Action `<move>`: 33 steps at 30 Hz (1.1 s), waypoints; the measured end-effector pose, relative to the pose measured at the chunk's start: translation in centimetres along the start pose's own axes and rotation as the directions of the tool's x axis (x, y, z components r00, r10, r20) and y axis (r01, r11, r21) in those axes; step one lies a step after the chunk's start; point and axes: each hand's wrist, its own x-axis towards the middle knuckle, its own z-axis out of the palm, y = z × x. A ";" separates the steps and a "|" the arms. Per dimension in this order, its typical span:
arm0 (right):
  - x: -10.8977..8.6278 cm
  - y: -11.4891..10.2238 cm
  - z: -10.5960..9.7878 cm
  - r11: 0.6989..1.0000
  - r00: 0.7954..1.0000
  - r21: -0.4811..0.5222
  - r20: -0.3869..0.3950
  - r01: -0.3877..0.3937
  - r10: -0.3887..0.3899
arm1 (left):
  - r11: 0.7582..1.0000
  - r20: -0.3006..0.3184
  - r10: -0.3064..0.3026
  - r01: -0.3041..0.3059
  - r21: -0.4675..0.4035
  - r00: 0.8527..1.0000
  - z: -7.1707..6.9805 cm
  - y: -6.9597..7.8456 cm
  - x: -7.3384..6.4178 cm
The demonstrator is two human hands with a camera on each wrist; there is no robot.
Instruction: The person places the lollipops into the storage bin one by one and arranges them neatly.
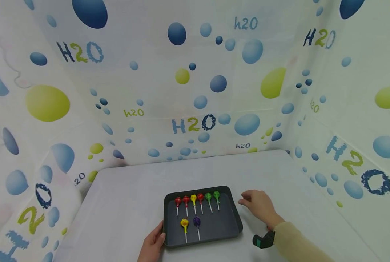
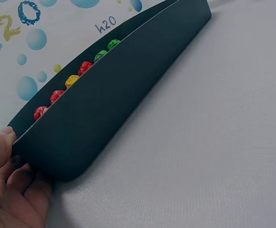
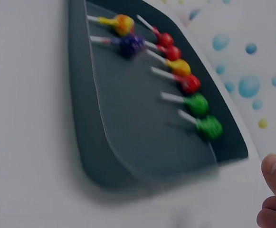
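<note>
A dark grey tray (image 1: 214,227) lies on the table with several wrapped lollipops in it. Along its far side runs a row: red (image 1: 178,201) ones, a yellow one (image 1: 193,198) among them, then two green (image 1: 208,197) ones at the right end. Nearer me are a second yellow lollipop (image 1: 184,223) and a purple one (image 1: 196,221). My left hand (image 1: 153,242) grips the tray's left edge, thumb at the rim and fingers against the outer wall, as the left wrist view shows. Just off the tray's right side is my right hand (image 1: 258,205), fingers loosely bent, holding nothing.
A white cloth-like surface covers the table (image 1: 126,203). Behind and on both sides hang white curtains (image 1: 155,83) printed with blue and green dots and lettering. A black device (image 1: 264,240) is strapped to the right wrist, by a pale yellow sleeve (image 1: 296,242).
</note>
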 end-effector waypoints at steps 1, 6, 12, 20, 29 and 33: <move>-0.1 0.7 -0.5 1.000 1.000 0.006 0.004 -0.017 0.017 | 1.000 -0.003 -0.001 0.001 0.000 1.000 0.0 0.0 0.0; -1.1 3.6 -2.7 0.997 0.997 0.007 0.024 -0.075 0.074 | 1.000 0.006 0.015 -0.015 0.006 1.000 -0.1 -0.2 0.1; -2.3 5.9 -3.9 0.992 0.991 -0.008 0.047 -0.127 0.128 | 1.000 0.013 0.001 -0.001 -0.001 1.000 -0.2 -0.1 0.1; -4.4 7.4 -2.9 0.982 0.976 0.001 0.118 -0.187 0.185 | 1.000 0.003 0.008 -0.008 -0.007 1.000 -0.2 -0.3 0.1; -6.2 8.1 -1.8 0.978 0.965 -0.044 0.162 -0.203 0.207 | 1.000 0.006 0.003 -0.003 -0.017 1.000 -0.1 -0.1 0.2; -6.5 8.2 -1.9 0.979 0.964 -0.050 0.170 -0.198 0.204 | 1.000 0.013 0.012 -0.012 -0.021 1.000 0.0 -0.1 0.1</move>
